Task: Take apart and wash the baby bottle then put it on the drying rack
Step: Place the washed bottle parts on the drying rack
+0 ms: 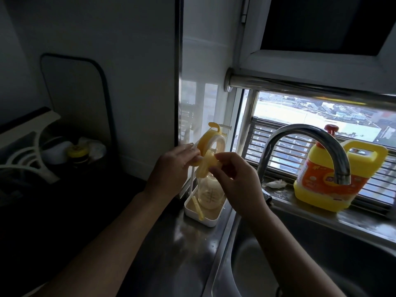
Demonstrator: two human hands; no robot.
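A white drying rack (209, 220) stands on the steel counter beside the sink. The clear bottle body (209, 196) stands in it, partly hidden by my right hand, and a thin yellow straw piece (48, 211) lies in the tray next to it. A yellow ring cap (209, 139) hangs on the rack's upright post. My left hand (171, 168) pinches a yellow part at the post. My right hand (233, 179) grips a pale yellow nipple piece (206, 166) right beside it.
The steel sink (321, 260) lies at the lower right under a curved faucet (308, 146). A yellow detergent jug (330, 179) and a crumpled white wad (276, 183) sit on the window ledge. At the left, a dark pot (70, 153) holds white and yellow items.
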